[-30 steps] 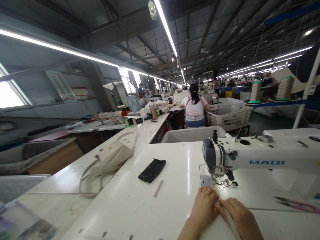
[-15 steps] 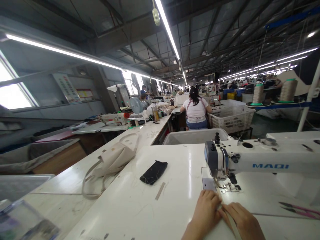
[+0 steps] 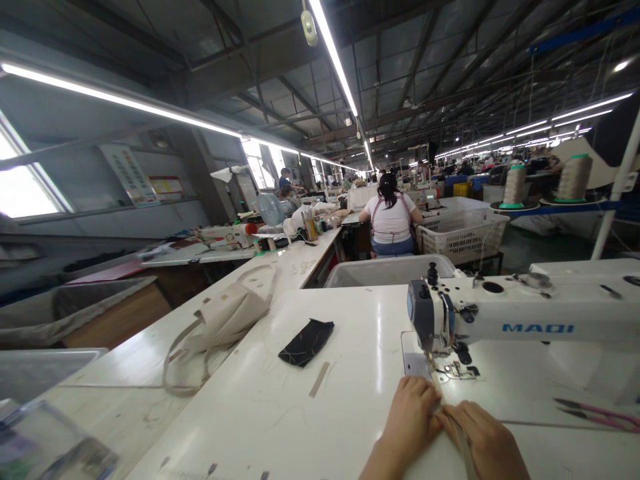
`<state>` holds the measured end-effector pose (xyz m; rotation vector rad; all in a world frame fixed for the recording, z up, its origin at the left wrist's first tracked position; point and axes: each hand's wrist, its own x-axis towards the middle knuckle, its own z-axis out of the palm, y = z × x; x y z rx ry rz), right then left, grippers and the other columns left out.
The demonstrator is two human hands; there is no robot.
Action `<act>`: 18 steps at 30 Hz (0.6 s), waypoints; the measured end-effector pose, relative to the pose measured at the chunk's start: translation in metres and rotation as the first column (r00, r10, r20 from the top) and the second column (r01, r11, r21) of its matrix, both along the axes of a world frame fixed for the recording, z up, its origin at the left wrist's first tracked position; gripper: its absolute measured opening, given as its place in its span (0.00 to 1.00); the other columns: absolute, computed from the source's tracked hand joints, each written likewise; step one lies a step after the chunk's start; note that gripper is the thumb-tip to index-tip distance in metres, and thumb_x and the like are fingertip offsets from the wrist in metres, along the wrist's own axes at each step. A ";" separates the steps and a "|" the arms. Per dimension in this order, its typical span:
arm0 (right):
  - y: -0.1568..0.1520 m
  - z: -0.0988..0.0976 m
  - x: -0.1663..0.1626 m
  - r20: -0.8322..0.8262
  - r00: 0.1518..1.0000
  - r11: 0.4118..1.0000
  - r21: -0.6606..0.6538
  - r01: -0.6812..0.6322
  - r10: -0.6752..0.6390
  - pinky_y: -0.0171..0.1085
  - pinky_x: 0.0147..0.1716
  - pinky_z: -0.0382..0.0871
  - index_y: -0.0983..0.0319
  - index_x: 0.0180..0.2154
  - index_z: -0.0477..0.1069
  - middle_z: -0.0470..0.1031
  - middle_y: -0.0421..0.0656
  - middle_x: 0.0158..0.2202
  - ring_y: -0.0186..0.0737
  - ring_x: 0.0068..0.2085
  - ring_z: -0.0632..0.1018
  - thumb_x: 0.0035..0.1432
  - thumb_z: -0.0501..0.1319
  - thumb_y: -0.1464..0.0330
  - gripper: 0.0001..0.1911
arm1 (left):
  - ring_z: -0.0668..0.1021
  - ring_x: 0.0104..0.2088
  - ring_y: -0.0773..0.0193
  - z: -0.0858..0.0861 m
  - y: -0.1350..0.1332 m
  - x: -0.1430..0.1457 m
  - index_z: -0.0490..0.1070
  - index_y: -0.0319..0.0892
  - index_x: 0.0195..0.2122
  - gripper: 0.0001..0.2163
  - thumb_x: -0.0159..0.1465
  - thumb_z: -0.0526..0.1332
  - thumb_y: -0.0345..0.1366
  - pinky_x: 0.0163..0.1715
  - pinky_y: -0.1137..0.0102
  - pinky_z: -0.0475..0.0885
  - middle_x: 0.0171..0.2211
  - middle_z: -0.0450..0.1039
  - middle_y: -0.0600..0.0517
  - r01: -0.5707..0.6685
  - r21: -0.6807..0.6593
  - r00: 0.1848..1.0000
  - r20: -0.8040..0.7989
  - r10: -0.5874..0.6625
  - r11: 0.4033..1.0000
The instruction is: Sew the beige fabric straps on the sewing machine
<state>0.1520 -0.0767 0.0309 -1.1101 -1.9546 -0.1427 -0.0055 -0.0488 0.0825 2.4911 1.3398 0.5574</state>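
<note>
**A strip (image 3: 467, 449) held before the machine (image 3: 537, 320)**

The strip lies at the tabletop's (image 3: 350, 420) near right. Left hand (image 3: 414, 412) and right hand (image 3: 481, 432) pinch it, fingertips close, seemingly to keep it straight toward the foot. Snips (image 3: 597, 415) lie right, presumably for easy reach; a black scrap (image 3: 306, 343) sits far left, apparently out of the way.

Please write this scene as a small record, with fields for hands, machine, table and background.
Left hand: left hand pinches a beige strip before the needle area
Right hand: right hand grips the same strip, closer to the wearer
Machine: white MAQI sewing machine
Table: white tabletop, with black fabric piece, pink-handled scissors
Background: seated co-worker, back turned; thread cones
</note>
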 end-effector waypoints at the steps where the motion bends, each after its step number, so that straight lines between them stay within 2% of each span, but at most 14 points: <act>1: -0.001 0.002 0.000 0.006 1.000 1.000 0.006 -0.005 0.005 0.36 0.30 0.62 0.60 0.35 0.70 0.69 0.41 0.26 0.37 0.28 0.72 0.66 0.48 0.62 0.16 | 0.70 0.44 0.58 0.000 0.000 0.000 0.70 0.42 0.40 0.12 0.54 0.61 0.31 0.49 0.64 0.63 0.41 0.71 0.49 0.001 -0.004 1.000 -0.002 -0.001 1.000; 9: 0.002 -0.001 -0.002 -0.023 1.000 0.999 0.032 -0.013 0.014 0.36 0.29 0.60 0.60 0.35 0.71 0.69 0.40 0.26 0.36 0.28 0.71 0.66 0.49 0.63 0.14 | 0.70 0.44 0.58 -0.002 0.000 0.000 0.71 0.43 0.40 0.11 0.54 0.62 0.31 0.48 0.64 0.63 0.40 0.72 0.49 -0.005 0.013 1.000 -0.005 0.005 1.000; 13: 0.000 0.001 0.001 -0.026 1.000 0.999 -0.045 -0.017 0.016 0.36 0.30 0.59 0.60 0.36 0.71 0.68 0.40 0.27 0.36 0.29 0.71 0.65 0.50 0.64 0.12 | 0.70 0.44 0.58 -0.001 0.002 0.001 0.70 0.43 0.40 0.11 0.54 0.62 0.31 0.47 0.64 0.64 0.40 0.72 0.49 0.015 0.024 1.000 0.002 -0.015 1.000; 18: -0.005 0.015 0.007 -0.020 0.999 0.989 -0.146 -0.030 0.028 0.35 0.31 0.58 0.60 0.37 0.70 0.68 0.40 0.28 0.36 0.30 0.70 0.65 0.53 0.66 0.09 | 0.70 0.45 0.58 0.003 0.004 0.004 0.69 0.42 0.41 0.11 0.56 0.60 0.30 0.48 0.63 0.64 0.41 0.71 0.49 0.027 0.046 0.999 0.025 -0.028 0.999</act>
